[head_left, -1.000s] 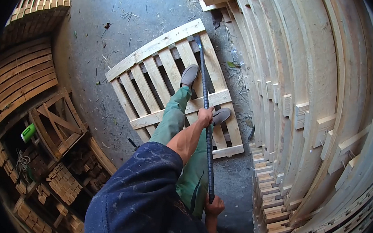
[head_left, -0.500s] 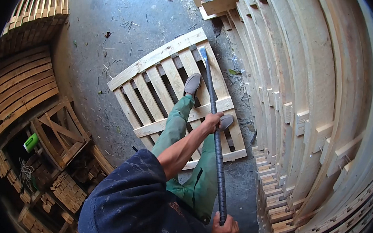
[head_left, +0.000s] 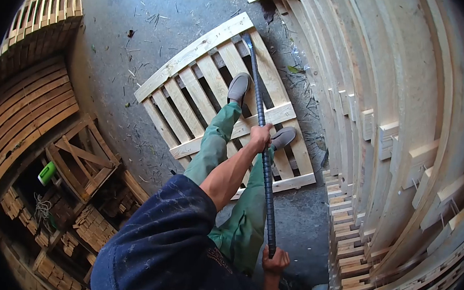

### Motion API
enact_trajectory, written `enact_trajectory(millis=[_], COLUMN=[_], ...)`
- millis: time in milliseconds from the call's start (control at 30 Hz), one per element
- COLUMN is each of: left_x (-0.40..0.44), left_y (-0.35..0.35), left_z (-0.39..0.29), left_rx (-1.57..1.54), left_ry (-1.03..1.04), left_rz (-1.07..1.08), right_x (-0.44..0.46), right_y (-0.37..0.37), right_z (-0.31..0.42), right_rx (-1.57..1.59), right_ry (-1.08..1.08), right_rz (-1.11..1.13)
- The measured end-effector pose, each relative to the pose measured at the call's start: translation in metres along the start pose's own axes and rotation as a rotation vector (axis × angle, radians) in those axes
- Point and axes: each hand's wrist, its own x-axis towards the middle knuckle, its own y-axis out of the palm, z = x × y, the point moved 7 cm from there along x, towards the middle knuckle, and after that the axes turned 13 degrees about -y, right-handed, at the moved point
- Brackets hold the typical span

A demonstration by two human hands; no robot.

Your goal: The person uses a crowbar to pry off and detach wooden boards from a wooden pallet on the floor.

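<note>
A long dark pry bar [head_left: 267, 187], ribbed or wrapped along its shaft, slants across a wooden slatted pallet [head_left: 205, 101]. My left hand [head_left: 260, 137] is closed around its shaft about midway. My right hand [head_left: 275, 260] grips the near end, with the fingers wrapped round it. The bar's flat bluish tip [head_left: 248, 40] is at the far right corner of the pallet, against or in the gap beside the end board [head_left: 195, 55]; I cannot tell how deep. Both my shoes [head_left: 238, 87] are on the pallet.
Tall stacks of pale wooden pallets [head_left: 390, 103] rise close on the right. At left stand a brown slatted stack [head_left: 31, 111], a wooden frame [head_left: 84, 157], bundles of wood pieces [head_left: 94, 228] and a green object [head_left: 47, 173]. Wood splinters and leaves litter the concrete floor [head_left: 122, 69].
The pry bar's tip has moved away from me, from over the outer slat to beside the end board. Both hands have moved forward and slightly left with the bar.
</note>
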Motion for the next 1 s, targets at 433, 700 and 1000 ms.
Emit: enact_trajectory(millis=[433,700,1000], left_x=[0.051,-0.014,-0.072], left_y=[0.034,0.019,-0.009], left_z=[0.048,0.068,0.120], left_rx=[0.005,-0.065,-0.186], left_ry=[0.118,0.083,-0.184], left_rz=[-0.159,0.048,0.138], right_x=[-0.041,-0.042,-0.001], right_y=[0.081,-0.045,-0.116], right_z=[-0.118,-0.021,0.081], right_rx=[0.055,-0.025,-0.371], right_ry=[0.202,0.179,-0.290], right_rz=[0.155,0.106,0.362])
